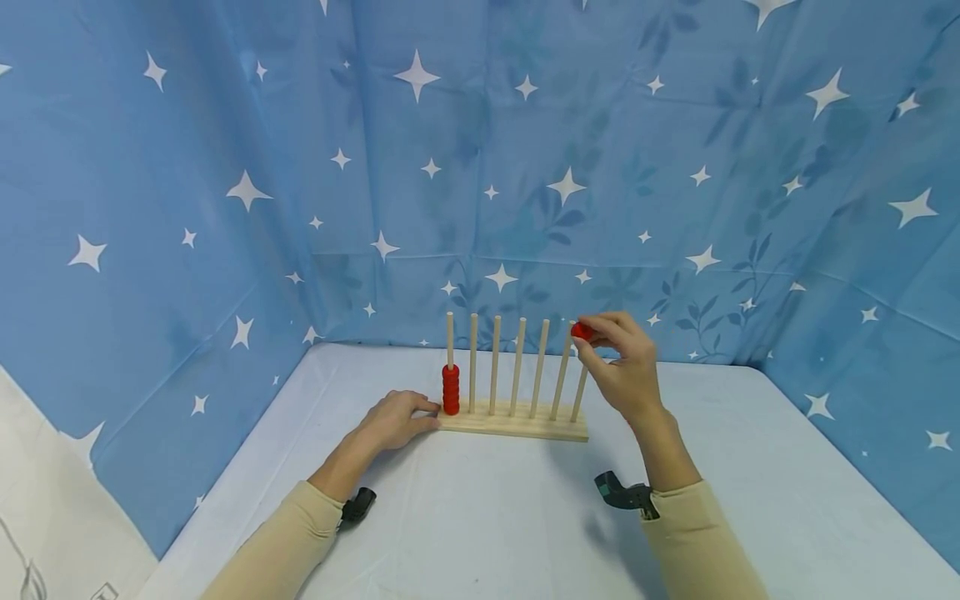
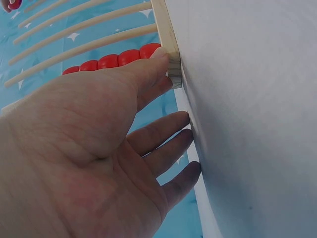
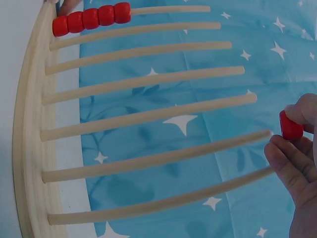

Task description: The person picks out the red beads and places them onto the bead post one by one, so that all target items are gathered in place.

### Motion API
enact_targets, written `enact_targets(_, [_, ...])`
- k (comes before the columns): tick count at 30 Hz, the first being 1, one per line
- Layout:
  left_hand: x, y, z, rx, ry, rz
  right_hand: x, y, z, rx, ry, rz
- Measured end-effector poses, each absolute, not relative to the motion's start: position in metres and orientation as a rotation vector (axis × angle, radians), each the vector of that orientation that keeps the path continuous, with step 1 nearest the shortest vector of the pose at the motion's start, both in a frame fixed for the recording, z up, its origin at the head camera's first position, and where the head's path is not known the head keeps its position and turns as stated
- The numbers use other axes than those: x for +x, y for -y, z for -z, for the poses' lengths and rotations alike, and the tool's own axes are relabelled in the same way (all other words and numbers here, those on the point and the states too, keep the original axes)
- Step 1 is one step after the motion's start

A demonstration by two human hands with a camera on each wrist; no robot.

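A wooden peg rack (image 1: 517, 425) stands on the table with several upright pegs in a row. Red beads (image 1: 450, 390) are stacked on its leftmost peg, several of them touching. My left hand (image 1: 393, 419) pinches the left end of the rack's base between thumb and index finger; in the left wrist view its other fingers (image 2: 168, 151) spread below. Up by the tops of the rightmost pegs, my right hand (image 1: 627, 367) pinches one red bead (image 3: 291, 128). That bead is close to the tip of the second peg from the right (image 3: 158, 157); whether they touch I cannot tell.
A white cloth covers the table (image 1: 480, 517). Blue curtains (image 1: 480, 167) with white stars hang behind the rack and along both sides. Each wrist carries a black camera mount (image 1: 622, 492) near the sleeve.
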State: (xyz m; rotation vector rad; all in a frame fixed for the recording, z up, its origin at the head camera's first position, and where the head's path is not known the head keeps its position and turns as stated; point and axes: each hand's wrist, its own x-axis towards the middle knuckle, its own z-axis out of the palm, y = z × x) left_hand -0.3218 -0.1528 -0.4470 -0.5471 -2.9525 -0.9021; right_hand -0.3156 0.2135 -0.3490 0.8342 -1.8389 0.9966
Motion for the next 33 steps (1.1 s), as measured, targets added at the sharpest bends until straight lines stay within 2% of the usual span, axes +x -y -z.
enact_targets(33, [-0.324, 0.153, 0.450, -0.539, 2.950, 0.905, -0.312, -0.164, 0.363, 0.989, 1.916, -0.901])
